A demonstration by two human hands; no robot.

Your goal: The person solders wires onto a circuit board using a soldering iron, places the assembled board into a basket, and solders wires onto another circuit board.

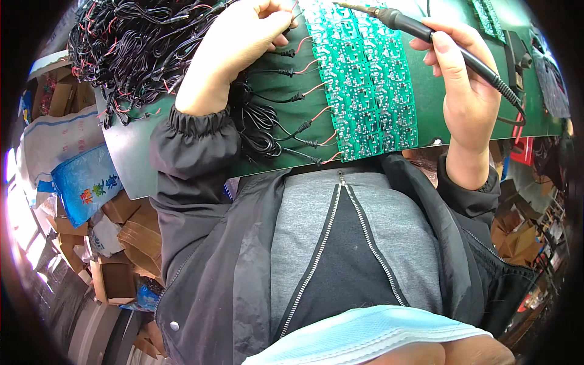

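A green circuit board panel (365, 79) lies on the green table (134, 152), with several black leads ending in red and black wires (301, 94) joined along its left edge. My left hand (234, 45) rests at the panel's upper left corner, fingers pinched on a thin wire there. My right hand (465, 85) grips a black soldering iron (426, 30) like a pen; its metal tip points left over the top of the panel.
A big tangle of black cables (134, 42) is heaped at the table's far left. Another green board (490, 18) and a black stand (517, 55) sit at the right. Cardboard boxes (128, 255) and a blue bag (85, 188) crowd the floor at left.
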